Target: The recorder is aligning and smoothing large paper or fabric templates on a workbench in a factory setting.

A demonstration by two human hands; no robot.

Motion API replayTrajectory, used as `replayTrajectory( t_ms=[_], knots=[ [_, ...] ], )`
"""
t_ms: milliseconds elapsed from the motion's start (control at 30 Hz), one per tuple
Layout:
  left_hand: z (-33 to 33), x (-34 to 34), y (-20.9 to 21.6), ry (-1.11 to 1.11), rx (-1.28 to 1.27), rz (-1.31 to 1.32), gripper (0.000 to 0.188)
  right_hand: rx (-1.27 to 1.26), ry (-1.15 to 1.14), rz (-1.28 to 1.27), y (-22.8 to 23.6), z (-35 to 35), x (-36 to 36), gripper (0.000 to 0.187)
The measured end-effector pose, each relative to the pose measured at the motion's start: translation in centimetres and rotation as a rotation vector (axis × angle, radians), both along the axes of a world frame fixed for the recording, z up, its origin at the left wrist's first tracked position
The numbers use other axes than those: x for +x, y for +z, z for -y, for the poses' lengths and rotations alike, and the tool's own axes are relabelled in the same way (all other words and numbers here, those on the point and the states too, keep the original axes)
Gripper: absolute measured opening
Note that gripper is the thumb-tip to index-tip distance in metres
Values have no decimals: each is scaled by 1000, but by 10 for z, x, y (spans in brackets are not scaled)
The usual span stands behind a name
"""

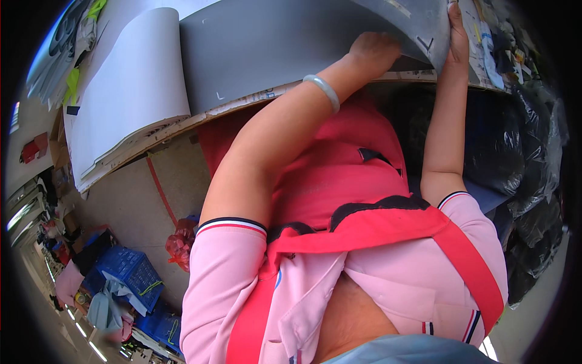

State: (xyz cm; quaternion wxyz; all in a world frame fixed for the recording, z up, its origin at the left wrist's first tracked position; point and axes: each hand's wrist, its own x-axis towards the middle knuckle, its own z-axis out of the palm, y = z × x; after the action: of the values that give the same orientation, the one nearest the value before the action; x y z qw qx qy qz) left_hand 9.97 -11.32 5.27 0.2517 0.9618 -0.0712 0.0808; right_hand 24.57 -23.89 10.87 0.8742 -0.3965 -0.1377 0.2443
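Note:
A dark grey sheet [260, 51] with small pale corner marks lies flat on the work table. At its right, a lighter grey, flexible-looking sheet [418, 27] with a black angled mark is raised and curved. My right hand [459, 39] grips this sheet by its right edge, thumb on the near side. My left hand [376, 53], below a pale bangle [323, 90], is closed over the dark sheet near the raised one. Its fingertips are turned away, so whatever they hold is hidden.
A stack of large white sheets [136, 79] curls up on the table's left. The table's front edge [242, 102] runs close to my red apron [339, 164]. Black plastic bags [536, 182] crowd the right side. Blue crates [130, 273] stand on the floor at lower left.

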Motion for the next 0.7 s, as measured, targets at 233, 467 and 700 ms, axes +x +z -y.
replayTrajectory(
  t_ms=[233,467,700],
  knots=[
    [-54,42,-21,54,-951,543,26,-28,194,2,-48,-33,-60,18],
    [-219,-46,2,592,-721,476,35,-172,329,-279,-80,-21,-52,45],
    [-379,-225,111,951,-718,742,42,-256,265,-230,-118,7,-11,51]
  ],
)
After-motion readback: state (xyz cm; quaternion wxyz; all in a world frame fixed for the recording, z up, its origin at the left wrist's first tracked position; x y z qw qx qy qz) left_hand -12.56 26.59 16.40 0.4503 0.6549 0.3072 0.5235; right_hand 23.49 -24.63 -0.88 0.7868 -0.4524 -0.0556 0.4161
